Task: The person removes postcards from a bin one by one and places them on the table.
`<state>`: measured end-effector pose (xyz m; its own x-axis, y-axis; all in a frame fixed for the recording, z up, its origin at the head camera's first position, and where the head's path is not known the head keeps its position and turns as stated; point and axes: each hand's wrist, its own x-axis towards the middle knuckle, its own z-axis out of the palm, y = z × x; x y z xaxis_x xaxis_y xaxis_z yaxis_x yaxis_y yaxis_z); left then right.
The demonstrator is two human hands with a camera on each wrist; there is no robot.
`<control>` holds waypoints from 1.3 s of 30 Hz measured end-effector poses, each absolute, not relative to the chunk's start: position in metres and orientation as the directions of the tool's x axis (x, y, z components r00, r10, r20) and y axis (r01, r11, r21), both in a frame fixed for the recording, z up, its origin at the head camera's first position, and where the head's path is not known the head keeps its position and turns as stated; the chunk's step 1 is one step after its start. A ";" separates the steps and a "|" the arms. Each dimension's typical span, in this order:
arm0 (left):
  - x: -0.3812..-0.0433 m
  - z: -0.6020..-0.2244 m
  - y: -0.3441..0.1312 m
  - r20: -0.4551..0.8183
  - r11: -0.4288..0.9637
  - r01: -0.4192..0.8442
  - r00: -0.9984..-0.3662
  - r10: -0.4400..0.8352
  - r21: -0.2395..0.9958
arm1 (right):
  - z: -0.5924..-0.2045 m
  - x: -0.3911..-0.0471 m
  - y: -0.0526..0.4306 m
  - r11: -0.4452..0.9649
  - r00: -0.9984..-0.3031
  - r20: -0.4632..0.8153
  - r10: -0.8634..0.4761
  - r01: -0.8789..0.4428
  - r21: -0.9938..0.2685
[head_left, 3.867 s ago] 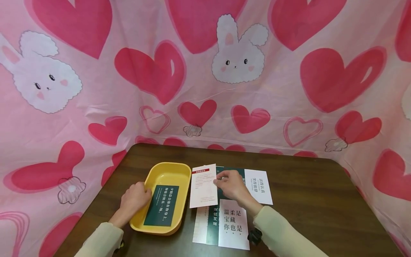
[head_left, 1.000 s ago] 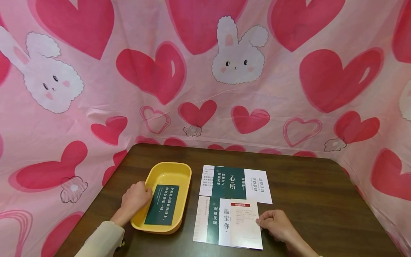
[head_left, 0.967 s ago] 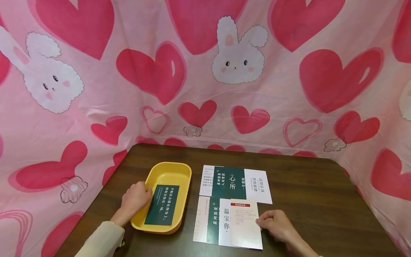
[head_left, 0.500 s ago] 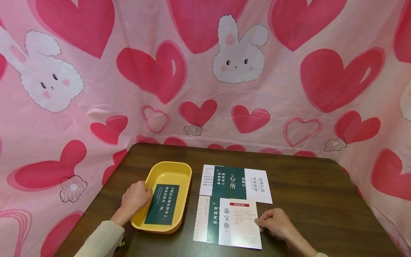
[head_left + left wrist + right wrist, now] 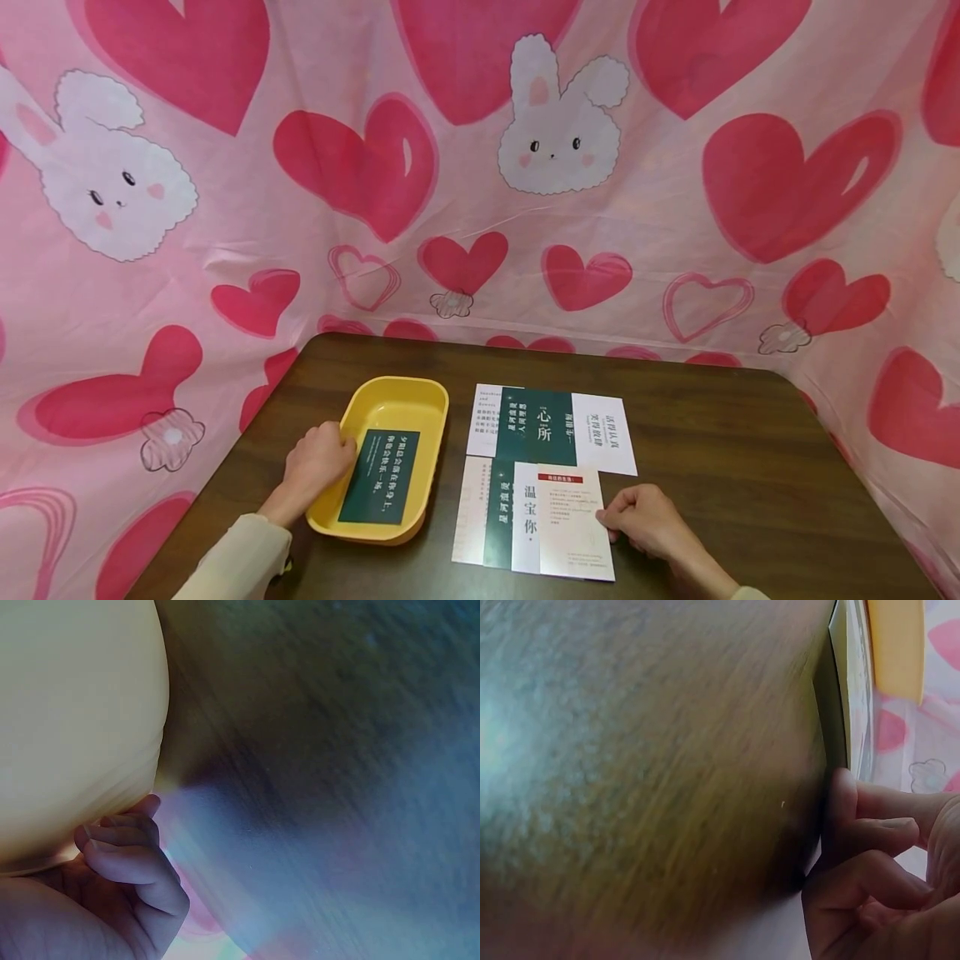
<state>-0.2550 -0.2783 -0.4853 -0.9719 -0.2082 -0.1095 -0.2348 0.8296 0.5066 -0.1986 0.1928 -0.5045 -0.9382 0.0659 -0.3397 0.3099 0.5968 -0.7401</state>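
My left hand grips the left rim of a yellow plastic tray. In the left wrist view its curled fingers hook the tray's edge from outside. A dark green card with white lettering lies inside the tray. My right hand pinches the right edge of a white card with a red heading strip. That card overlaps a white card with large dark characters. In the right wrist view the fingertips are at the card's edge, close to the table.
More cards lie left of it in the near row, including a green card and a pale card. Behind them is a second row with a green card and white card. A pink heart-patterned curtain surrounds the brown table.
From beside the tray, my right hand has brought the red-headed card right and nearer, onto the near row's right end. Over the last second it hardly moves. My left hand stays on the tray.
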 end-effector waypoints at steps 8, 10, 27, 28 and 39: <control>-0.255 -0.485 -0.278 -0.106 0.829 -0.233 -0.972 -0.209 0.508 | -0.505 -0.199 0.191 0.608 -0.946 -0.317 0.064 0.289 -0.739; -0.255 -0.486 -0.278 -0.104 0.829 -0.232 -0.972 -0.209 0.508 | -0.506 -0.199 0.191 0.609 -0.948 -0.313 0.064 0.286 -0.740; -0.255 -0.485 -0.278 -0.104 0.834 -0.230 -0.973 -0.206 0.501 | -0.506 -0.197 0.191 0.602 -0.948 -0.309 0.080 0.293 -0.742; -0.255 -0.484 -0.278 -0.105 0.834 -0.231 -0.973 -0.207 0.501 | -0.506 -0.196 0.192 0.603 -0.948 -0.309 0.081 0.294 -0.742; -0.255 -0.484 -0.278 -0.102 0.831 -0.225 -0.974 -0.201 0.510 | -0.505 -0.196 0.195 0.600 -0.942 -0.327 0.072 0.303 -0.740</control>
<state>-0.2548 -0.2780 -0.4839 -0.9743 -0.2006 -0.1024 -0.2246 0.8305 0.5096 -0.1956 0.1947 -0.5052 -0.9422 0.0724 -0.3271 0.3031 0.6002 -0.7402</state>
